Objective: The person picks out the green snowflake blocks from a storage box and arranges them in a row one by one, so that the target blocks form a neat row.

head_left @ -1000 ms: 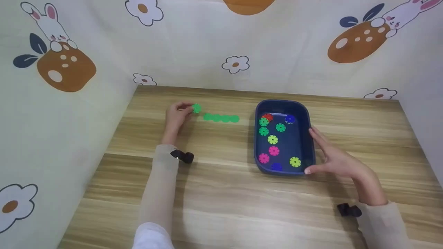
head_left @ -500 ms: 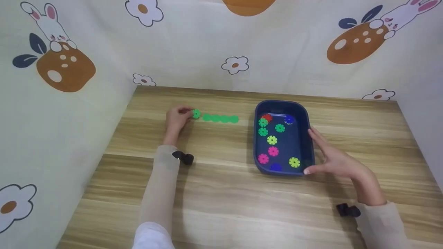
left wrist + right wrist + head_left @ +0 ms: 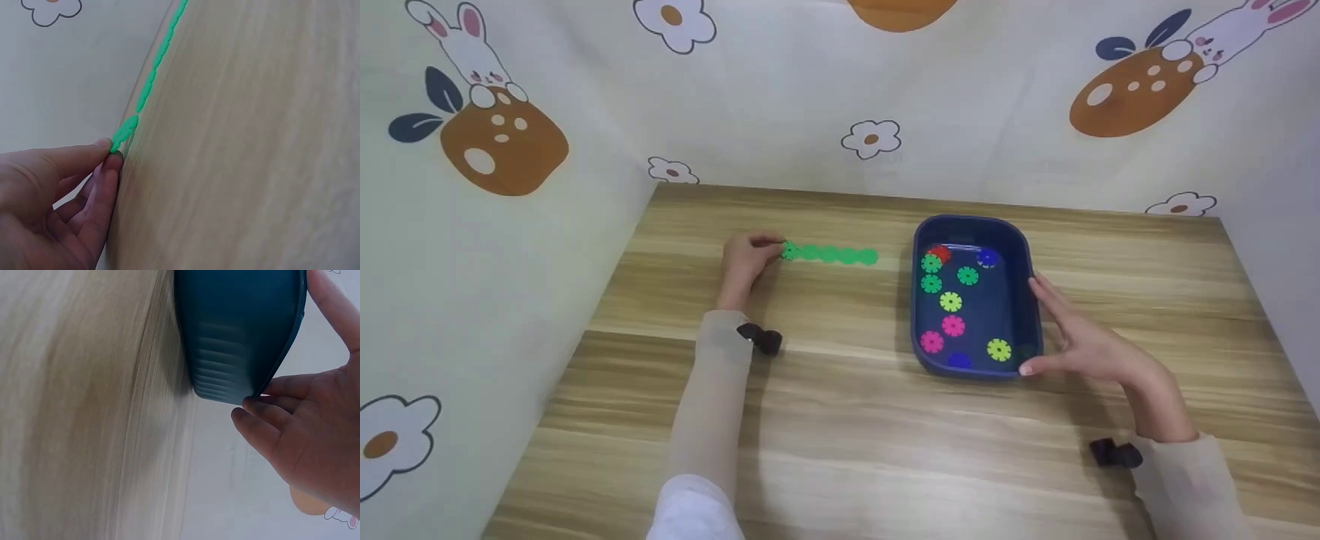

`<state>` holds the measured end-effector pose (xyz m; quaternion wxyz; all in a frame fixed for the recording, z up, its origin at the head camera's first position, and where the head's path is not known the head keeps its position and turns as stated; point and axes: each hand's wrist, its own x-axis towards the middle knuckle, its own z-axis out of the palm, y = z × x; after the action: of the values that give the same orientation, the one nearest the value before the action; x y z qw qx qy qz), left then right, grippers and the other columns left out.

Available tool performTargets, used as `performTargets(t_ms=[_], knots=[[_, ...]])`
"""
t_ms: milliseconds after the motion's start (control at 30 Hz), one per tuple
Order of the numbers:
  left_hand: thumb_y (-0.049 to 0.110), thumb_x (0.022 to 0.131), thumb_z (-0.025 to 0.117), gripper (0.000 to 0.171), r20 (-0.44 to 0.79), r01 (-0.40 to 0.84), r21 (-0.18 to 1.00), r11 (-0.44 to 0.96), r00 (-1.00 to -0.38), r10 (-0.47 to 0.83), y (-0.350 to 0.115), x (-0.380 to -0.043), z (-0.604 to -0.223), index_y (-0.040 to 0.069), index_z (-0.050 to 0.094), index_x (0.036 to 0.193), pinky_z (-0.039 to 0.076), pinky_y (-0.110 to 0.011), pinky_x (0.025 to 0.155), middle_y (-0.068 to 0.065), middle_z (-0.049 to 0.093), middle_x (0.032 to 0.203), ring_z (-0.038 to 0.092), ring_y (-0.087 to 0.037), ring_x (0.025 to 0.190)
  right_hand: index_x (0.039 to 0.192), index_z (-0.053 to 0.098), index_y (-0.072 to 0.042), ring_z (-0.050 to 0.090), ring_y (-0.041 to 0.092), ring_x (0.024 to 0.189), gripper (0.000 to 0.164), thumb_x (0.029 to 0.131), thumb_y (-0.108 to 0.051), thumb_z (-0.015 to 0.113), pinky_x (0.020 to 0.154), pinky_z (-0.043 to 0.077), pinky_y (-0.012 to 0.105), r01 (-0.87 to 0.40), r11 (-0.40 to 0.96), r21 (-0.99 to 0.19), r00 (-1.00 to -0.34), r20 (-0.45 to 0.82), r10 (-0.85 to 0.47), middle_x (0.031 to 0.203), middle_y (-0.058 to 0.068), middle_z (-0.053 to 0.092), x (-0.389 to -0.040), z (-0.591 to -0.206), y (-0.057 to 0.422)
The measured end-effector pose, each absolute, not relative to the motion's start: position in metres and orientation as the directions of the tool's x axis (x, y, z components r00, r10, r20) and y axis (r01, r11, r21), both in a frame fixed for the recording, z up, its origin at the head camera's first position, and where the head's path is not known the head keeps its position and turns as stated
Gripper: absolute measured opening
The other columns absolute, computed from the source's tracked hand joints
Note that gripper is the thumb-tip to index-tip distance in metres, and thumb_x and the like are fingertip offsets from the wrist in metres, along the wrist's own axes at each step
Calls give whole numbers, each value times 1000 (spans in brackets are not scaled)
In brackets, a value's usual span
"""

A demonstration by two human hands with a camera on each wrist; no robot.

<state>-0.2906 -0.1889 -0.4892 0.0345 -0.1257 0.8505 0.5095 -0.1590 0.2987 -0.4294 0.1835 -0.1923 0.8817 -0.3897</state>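
Closest to the viewer, a white sleeve point(image 3: 694, 510) covered part of the left arm, a beige sleeve point(image 3: 716, 397) ran on to the wrist, and the right forearm wore a matching cuff point(image 3: 1189, 480). A small black device sat at each wrist, over the wood-grained tabletop point(image 3: 847, 427).

Next came the right hand point(image 3: 1087, 352), its grip spread wide, thumb and fingers apart, the thumb at the near right corner of the dark blue tray point(image 3: 986, 315) and fingers touching its right side. On the tray's floor lay notched discs: towards the near end a blue disc point(image 3: 959, 361), two pink, and a yellow-green disc point(image 3: 999, 349); past them a second yellow-green one, then three green. At the far end were another blue disc and a red disc point(image 3: 940, 253), the red partly covered by a green one.

Left of the tray and well apart from it, the left hand point(image 3: 744, 262) had its grip pinched together on a green disc point(image 3: 790, 250). That disc met the left end of a row of green discs point(image 3: 840, 255) at a slight angle; whether they interlocked could not be told.

Behind everything hung a pale backdrop point(image 3: 765, 97) printed with flowers, rabbits and brown fruit.
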Motion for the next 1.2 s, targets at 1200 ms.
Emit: performTargets(t_ms=[1200], knots=[[12, 95, 67, 23, -52, -67, 931, 358, -997, -51, -138, -276, -435, 3, 72, 115, 56, -30, 94, -15, 73, 117, 69, -23, 108, 160, 3, -6, 0, 48, 152, 125, 72, -31, 89, 119, 10, 69, -207, 645, -736, -864, -171, -473, 167, 20, -6, -160, -432, 299]])
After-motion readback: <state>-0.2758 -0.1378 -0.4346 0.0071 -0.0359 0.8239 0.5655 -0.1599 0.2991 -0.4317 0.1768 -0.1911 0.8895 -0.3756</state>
